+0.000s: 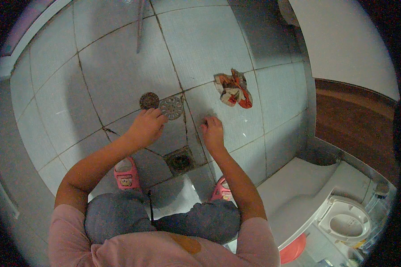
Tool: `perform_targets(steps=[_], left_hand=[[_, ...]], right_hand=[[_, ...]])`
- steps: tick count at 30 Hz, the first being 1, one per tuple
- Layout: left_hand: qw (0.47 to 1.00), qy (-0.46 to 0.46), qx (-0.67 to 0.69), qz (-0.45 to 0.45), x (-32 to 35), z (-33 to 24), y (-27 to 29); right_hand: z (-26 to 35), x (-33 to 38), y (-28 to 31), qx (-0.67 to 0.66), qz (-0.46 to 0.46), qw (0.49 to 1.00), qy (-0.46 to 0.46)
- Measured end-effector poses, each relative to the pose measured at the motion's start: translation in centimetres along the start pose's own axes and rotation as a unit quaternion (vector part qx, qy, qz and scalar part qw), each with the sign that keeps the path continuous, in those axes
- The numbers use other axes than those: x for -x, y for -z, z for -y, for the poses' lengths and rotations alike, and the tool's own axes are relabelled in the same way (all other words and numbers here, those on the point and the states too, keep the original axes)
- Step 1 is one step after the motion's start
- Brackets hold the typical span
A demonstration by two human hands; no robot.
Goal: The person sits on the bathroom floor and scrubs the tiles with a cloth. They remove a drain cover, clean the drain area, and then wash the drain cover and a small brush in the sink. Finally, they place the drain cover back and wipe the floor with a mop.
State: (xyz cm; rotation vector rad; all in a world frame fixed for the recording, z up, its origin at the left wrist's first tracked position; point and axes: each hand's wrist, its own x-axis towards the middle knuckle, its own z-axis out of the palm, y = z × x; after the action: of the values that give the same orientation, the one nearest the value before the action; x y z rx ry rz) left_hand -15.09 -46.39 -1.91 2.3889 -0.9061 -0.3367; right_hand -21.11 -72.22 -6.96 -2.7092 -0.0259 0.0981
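Left hand (147, 126) rests curled on the tiled floor (120, 66), fingertips touching the round perforated drain cover (171, 107); a darker disc (149, 100) lies just beside it. Right hand (213, 131), fingers bent, presses bare tile. The open drain (180, 161) sits between pink slippers (126, 175). A crumpled red-patterned rag (233, 89) lies apart, with bare floor beyond.

Both bare forearms stretched forward and down; the left hand (146, 126) was curled, knuckles up, while the right hand (213, 132) hung with fingers bent loosely.

Bare tiles (120, 66) beyond crumpled rag (233, 89)
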Motion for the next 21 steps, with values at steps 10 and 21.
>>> perform_targets(steps=[10,21], left_hand=[[0.998,0.042,0.024,0.043,-0.2,0.2,0.5],[0.942,0.3,0.096,-0.111,11.1,-4.7,18.3]], right_hand=[[-0.6,-1.2,-0.4,0.065,0.006,0.996,0.057],[5.7,-1.1,17.0,-0.272,0.053,0.939,-0.204]])
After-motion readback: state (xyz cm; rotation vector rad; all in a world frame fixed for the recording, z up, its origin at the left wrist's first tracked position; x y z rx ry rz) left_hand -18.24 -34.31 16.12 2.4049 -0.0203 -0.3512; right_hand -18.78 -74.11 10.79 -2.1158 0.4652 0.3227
